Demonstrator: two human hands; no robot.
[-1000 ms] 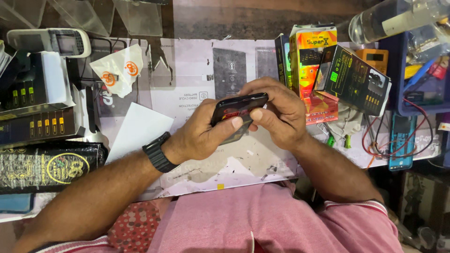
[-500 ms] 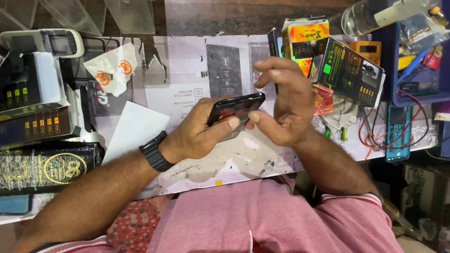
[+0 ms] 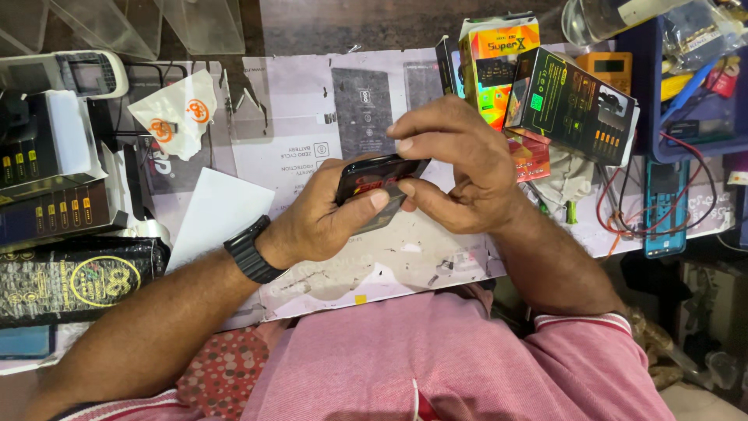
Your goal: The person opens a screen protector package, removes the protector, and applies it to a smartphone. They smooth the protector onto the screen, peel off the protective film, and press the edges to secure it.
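My left hand (image 3: 323, 218) grips a black phone (image 3: 374, 178) from below, thumb pressed across its glossy screen, a black watch on the wrist. My right hand (image 3: 460, 168) holds the phone's right end, with the index finger raised and curled above the top edge and the thumb meeting my left thumb. The phone hovers tilted over a worn white work mat (image 3: 405, 257).
Colourful product boxes (image 3: 499, 62) and a dark box (image 3: 573, 105) stand at the back right. Beyond them are a blue bin (image 3: 693, 132) with tools, red wires and a blue phone frame (image 3: 664, 206). Black boxes (image 3: 54, 203), a white sheet (image 3: 214, 214) and a white pouch (image 3: 175, 113) lie to the left.
The phone and both hands have shifted slightly right and further from me. My right fingers have lifted off the phone's top and now curl above it.
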